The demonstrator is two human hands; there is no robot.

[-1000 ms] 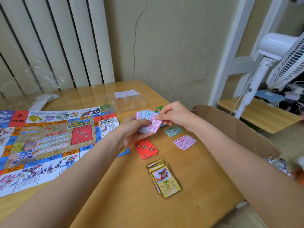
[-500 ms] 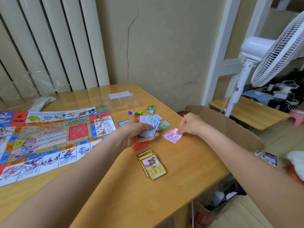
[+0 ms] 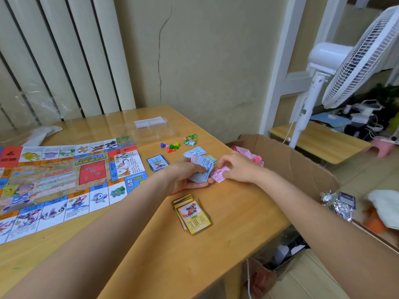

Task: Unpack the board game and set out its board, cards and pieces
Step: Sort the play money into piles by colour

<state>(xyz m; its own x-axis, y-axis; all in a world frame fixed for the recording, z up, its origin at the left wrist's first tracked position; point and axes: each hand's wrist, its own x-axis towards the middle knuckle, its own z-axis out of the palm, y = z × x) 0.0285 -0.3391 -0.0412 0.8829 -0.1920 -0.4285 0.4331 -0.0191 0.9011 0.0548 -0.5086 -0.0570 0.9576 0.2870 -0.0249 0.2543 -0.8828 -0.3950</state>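
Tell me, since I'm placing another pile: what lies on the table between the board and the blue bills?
A small deck of blue-backed cards lies there, apart from the board and short of the blue bills, as the head view shows.

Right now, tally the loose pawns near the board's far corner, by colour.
Blue pawn: 1
Green pawn: 1
Orange pawn: 1
Total: 3 pawns, clustered on the table beside a small white die.
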